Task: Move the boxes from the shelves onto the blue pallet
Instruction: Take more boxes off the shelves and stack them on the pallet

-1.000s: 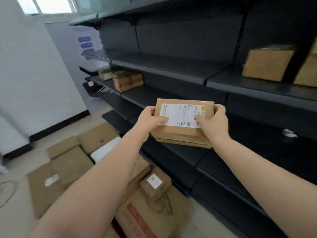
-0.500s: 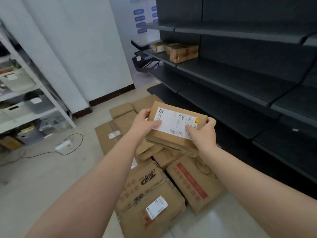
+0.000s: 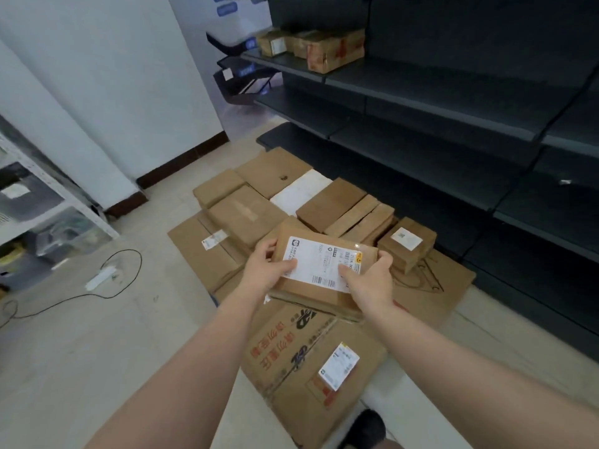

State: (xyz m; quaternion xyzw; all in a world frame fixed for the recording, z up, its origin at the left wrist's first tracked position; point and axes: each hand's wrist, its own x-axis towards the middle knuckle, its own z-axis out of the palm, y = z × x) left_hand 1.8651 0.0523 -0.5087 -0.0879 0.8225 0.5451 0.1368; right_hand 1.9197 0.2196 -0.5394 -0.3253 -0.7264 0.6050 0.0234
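Note:
I hold a flat brown cardboard box [image 3: 324,270] with a white shipping label on top, just above a pile of boxes on the floor. My left hand [image 3: 265,273] grips its left edge, thumb on the label. My right hand [image 3: 369,280] grips its right edge, thumb on the label too. Below it lie several cardboard boxes [image 3: 259,205] packed close together, among them a large printed carton [image 3: 301,354] nearest me. The pile hides almost all of the pallet. A few boxes [image 3: 334,50] remain on a dark shelf [image 3: 453,89] at the far end.
Dark metal shelving runs along the right side, its lower shelves [image 3: 437,163] bare. A white rack with bins [image 3: 42,205] stands at the left. A power strip and black cable [image 3: 103,277] lie on the pale floor. My shoe [image 3: 366,426] shows at the bottom.
I turned away from the shelving and brought the labelled box down and left, from shelf height to just over the pile on the floor. Both hands kept their grip.

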